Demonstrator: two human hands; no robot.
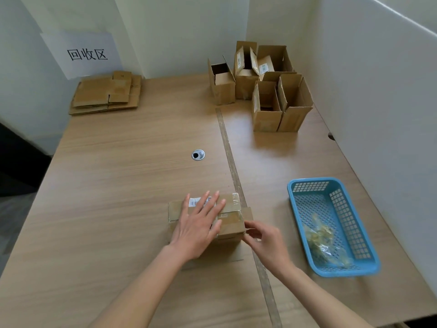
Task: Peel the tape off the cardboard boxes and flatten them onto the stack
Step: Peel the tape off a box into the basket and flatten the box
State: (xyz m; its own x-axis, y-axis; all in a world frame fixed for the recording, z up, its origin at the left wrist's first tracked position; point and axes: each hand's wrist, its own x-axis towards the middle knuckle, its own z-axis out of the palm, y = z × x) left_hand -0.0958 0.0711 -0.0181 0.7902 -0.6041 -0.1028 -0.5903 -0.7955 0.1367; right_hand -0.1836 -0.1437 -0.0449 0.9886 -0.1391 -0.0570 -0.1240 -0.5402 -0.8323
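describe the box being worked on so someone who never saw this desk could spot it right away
On the long wooden desk, look at the near edge, just left of the blue plastic mesh basket. There lies a small closed brown cardboard box with a white barcode label, the left hand flat on top and the right hand at its corner. Unlike the open upright boxes at the far right, it is still taped.

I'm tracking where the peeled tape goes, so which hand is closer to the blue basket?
Right. The right hand picks at the box edge just left of the blue basket; the left hand lies flat on the box, farther away.
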